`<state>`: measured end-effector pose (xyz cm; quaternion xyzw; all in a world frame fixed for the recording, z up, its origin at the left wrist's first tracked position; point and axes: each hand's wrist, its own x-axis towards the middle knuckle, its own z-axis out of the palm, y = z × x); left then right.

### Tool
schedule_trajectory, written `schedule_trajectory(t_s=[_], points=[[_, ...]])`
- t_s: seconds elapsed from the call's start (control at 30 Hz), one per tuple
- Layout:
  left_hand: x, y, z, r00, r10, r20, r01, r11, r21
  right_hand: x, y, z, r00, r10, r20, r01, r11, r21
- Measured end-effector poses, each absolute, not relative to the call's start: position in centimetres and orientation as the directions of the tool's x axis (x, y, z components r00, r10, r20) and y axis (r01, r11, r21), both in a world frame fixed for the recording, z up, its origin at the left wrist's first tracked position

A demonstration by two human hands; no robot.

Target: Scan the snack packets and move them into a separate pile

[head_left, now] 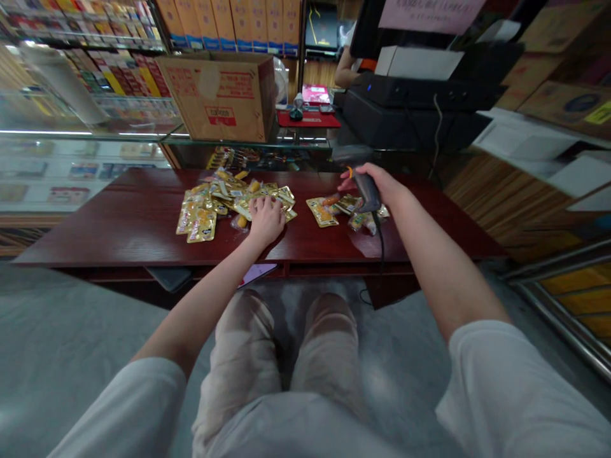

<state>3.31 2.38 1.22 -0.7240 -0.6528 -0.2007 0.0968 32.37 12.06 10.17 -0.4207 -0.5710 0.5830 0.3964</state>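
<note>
A long, dark red wooden desk (143,222) with a polished top spans the view, and behind it a large brown cardboard box (222,95) with red printing sits on a glass display counter (90,137); a black machine (415,102) stands to the right, and another person's arm (344,71) shows far back. On the desk lies a loose heap of small gold foil snack packets (214,203), spread flat and overlapping, and well apart to its right a smaller cluster of similar packets (334,210). The left hand (265,219) rests palm down at the right edge of the heap, fingers spread and laid over the packets, pressing on them and not closed around any one. The right hand (377,184) is wrapped around the handle of a dark grey handheld barcode scanner (365,187) held just over the smaller cluster, with its black cable (380,245) hanging down over the desk's front edge. The packets look light, thin and pliant, with slick foil faces that would probably slide on each other and on the glossy desk; a pinch at a sealed flat edge seems the surest hold, as the contents feel likely soft under a squeeze. The scanner looks rigid and moderately light, best kept by its handle.
</note>
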Motion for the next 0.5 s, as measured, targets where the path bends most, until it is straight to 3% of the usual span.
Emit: schedule_trajectory(t_s=[0.17,0.33,0.4,0.5], points=[[5.3,3.2,1.9,0.263,0.847,0.462,0.921,-0.363,0.140,35.0,7.2,8.8,-0.338,0.928,-0.154,-0.105,-0.200,-0.974],[11.3,8.8,2.2,0.212,0.919,0.333,0.840,-0.345,0.418,34.6,4.6,4.4,-0.334,0.923,-0.190,-0.228,-0.275,-0.934],[13.5,11.1,2.1,0.256,0.933,0.251,0.837,-0.344,0.425,34.3,4.4,3.1,-0.320,0.930,-0.183,-0.278,-0.277,-0.920],[15.1,13.4,1.4,0.317,0.926,0.207,0.866,-0.371,0.336,34.1,4.4,2.0,-0.302,0.938,-0.172,-0.362,-0.280,-0.889]])
